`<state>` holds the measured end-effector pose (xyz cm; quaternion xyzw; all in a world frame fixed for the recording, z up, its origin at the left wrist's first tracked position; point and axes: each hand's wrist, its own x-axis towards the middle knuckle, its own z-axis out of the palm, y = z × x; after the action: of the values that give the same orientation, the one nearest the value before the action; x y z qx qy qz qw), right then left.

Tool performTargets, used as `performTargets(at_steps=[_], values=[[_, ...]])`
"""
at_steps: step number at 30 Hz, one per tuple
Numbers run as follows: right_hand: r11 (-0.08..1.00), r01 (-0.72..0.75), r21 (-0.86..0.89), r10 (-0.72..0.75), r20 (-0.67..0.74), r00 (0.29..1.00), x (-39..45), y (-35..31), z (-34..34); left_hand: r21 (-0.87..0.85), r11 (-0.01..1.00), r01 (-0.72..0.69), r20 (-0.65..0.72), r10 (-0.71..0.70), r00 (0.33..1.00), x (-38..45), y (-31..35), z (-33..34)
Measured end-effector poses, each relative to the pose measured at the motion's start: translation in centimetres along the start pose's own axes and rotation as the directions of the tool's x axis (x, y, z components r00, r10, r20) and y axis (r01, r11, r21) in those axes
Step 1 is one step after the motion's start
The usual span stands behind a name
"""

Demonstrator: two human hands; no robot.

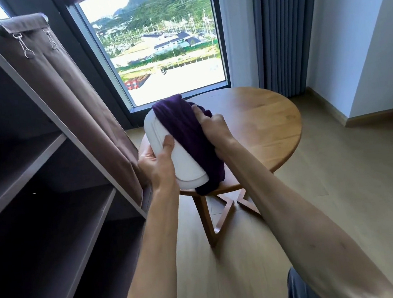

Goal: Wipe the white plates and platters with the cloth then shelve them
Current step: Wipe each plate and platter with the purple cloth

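The left hand [156, 163] grips the white platter [176, 150] up over the counter [272, 127] at 12 o'clock, so the right hand [214, 129], fingers curled on the purple cloth [183, 126], can rub it.

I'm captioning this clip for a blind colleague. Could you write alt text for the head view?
A person's left hand holds a white platter while the right hand wipes it with a purple cloth, above a round wooden table beside dark shelves.
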<state>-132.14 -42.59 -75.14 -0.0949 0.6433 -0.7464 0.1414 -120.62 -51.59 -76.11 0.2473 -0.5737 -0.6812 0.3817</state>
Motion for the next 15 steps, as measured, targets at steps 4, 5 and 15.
performTargets(at_steps=[4, 5, 15], values=[[0.998, -0.049, -0.047, 0.055, 0.134, 0.990, -0.2, 0.7, -0.8, -0.116, 0.983, 0.144, -0.124, -0.158, 0.980, 0.0, -1.5, 0.1], [0.997, -0.060, -0.056, 0.068, 0.156, 0.985, -0.3, 0.7, -0.8, -0.130, 0.978, 0.163, -0.150, -0.182, 0.972, 0.1, -1.6, 0.2], [0.872, -0.180, 0.456, 0.092, 0.208, 0.974, -3.9, 4.2, 0.2, -0.270, 0.936, 0.227, -0.338, -0.313, 0.888, 2.7, 0.7, 0.8]])
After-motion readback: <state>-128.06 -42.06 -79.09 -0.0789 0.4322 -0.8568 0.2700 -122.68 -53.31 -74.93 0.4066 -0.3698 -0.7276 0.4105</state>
